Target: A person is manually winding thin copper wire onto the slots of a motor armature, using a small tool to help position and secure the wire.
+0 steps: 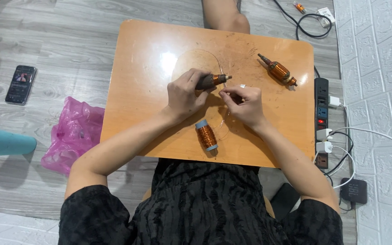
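My left hand [184, 94] grips a small motor armature [215, 80] with copper windings, held level just above the orange table [137, 68]. Beside it, my right hand [243, 103] pinches a thin copper wire [227, 119] between thumb and forefinger, close to the armature's shaft end. The wire loops in a wide arc [196, 52] over the tabletop. A spool of copper wire [206, 135] with pale blue ends lies on the table just below my hands.
A second wound armature [278, 71] lies at the table's right. A power strip [321, 115] with plugs and cables lies on the floor to the right. On the left floor are a pink plastic bag [73, 134], a phone [20, 84] and a teal bottle [3, 141].
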